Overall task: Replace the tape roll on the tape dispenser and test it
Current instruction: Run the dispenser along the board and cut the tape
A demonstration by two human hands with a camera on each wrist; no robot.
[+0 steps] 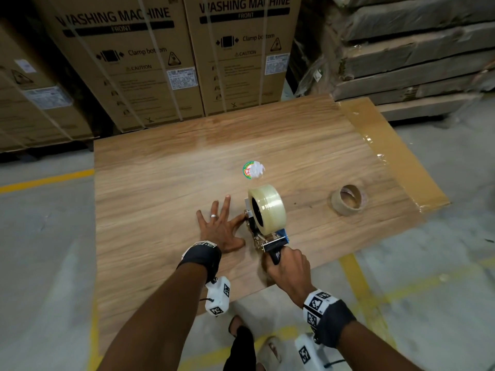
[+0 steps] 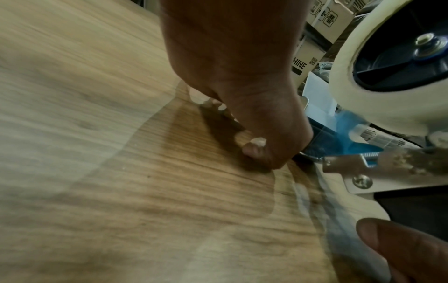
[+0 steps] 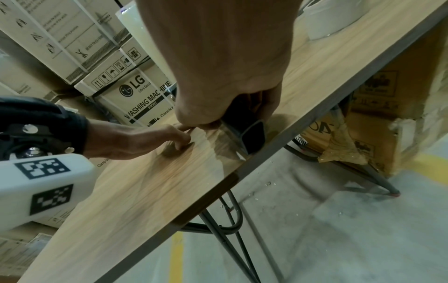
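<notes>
The tape dispenser (image 1: 267, 236) lies on the wooden table (image 1: 160, 183) with a full clear tape roll (image 1: 266, 208) mounted on it. My right hand (image 1: 286, 266) grips its black handle (image 3: 252, 134) near the table's front edge. My left hand (image 1: 219, 226) presses flat on the table just left of the dispenser, fingers spread, with the index fingertip at the dispenser's front end. In the left wrist view the roll (image 2: 378, 76) and the metal frame (image 2: 363, 172) sit right beside my left hand's fingertips (image 2: 254, 147). An empty brown tape core (image 1: 348, 199) lies to the right.
A round sticker with crumpled white paper (image 1: 253, 170) lies past the dispenser. Washing machine cartons (image 1: 160, 62) stand behind the table, wrapped stacks (image 1: 415, 49) at the back right. A taped cardboard sheet (image 1: 388, 145) covers the table's right edge. Folding table legs (image 3: 232, 239) show below.
</notes>
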